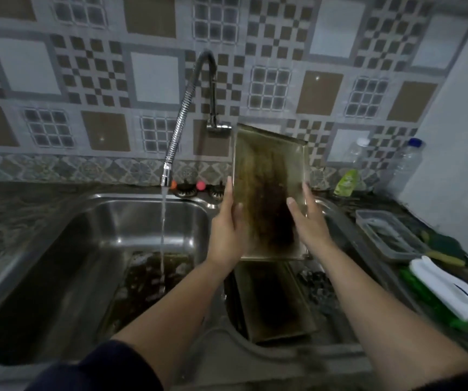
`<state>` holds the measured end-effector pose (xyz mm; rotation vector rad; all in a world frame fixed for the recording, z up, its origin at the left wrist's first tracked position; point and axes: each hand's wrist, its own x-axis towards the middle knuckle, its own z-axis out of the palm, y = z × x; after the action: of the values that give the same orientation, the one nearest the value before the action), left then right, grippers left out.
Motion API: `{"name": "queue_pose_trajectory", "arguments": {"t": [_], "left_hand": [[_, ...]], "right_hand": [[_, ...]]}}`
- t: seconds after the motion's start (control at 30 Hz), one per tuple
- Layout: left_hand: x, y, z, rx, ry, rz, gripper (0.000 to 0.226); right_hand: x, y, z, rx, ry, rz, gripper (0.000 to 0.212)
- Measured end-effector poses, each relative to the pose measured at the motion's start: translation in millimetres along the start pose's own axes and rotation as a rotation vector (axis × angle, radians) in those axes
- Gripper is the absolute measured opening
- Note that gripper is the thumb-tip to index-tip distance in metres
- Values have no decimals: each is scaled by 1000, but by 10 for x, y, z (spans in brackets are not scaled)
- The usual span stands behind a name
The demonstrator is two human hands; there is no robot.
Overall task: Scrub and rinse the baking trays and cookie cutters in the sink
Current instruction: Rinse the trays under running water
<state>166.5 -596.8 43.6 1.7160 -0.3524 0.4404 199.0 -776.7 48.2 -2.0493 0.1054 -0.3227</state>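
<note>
Holding baking tray [269, 193] upright, both-handed

Patterned checkered wall tiles [153, 77]; plain white wall [458, 131] at right; dim light.

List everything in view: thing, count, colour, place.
Held baking tray: 1, stained brown, upright above the sink's right side.
Second tray: 1, dark, lying below it.
Sink: 1, steel, left basin.
Tap: 1, chrome, running into the basin.
Bottles: 2, clear, back right.
Soap pouch: 1, green, back right.
Plastic container: 1, clear, right counter.
Brush: 1, white and green, right counter.
Left hand, right hand: gripping the held tray's edges.
</note>
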Motion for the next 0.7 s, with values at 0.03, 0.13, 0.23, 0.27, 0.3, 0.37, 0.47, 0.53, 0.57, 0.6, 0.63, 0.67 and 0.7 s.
{"name": "queue_pose_trajectory", "arguments": {"t": [0.03,0.13,0.23,0.27,0.3,0.37,0.47,0.53,0.57,0.6,0.63,0.67,0.7], "left_hand": [[-58,-19,73,-7,-8,-55,55],[-226,-166,217,105,-136,-163,53],[-270,-479,164,548,-317,-275,57],[-287,-581,116,751,-388,-332,61],[-315,-663,70,915,-454,-377,65],[-395,-767,1,1080,-549,-441,72],[-494,-859,-24,1164,-589,-487,75],[-503,-899,-20,1227,-582,-454,73],[-507,-903,-16,1255,-576,-439,72],[-507,-913,-17,1276,-568,-425,72],[-509,-926,-15,1290,-560,-413,72],[-507,-934,-17,1300,-556,-402,72],[-509,-947,-14,1307,-556,-397,72]], "right_hand": [[14,102,-32,-36,1,13,64],[7,426,-91,-212,-22,90,72],[-50,758,-142,-334,-57,176,82],[-70,873,-155,-375,-79,200,87],[-88,992,-163,-419,-109,227,91],[-135,1201,-158,-500,-178,283,97],[-200,1432,-107,-603,-262,357,101],[-232,1522,-51,-669,-318,393,103],[-244,1551,-19,-695,-345,407,104],[-255,1572,14,-711,-366,420,105],[-264,1597,50,-721,-383,427,106],[-270,1611,87,-728,-398,426,106],[-272,1632,125,-727,-421,424,106]]}}
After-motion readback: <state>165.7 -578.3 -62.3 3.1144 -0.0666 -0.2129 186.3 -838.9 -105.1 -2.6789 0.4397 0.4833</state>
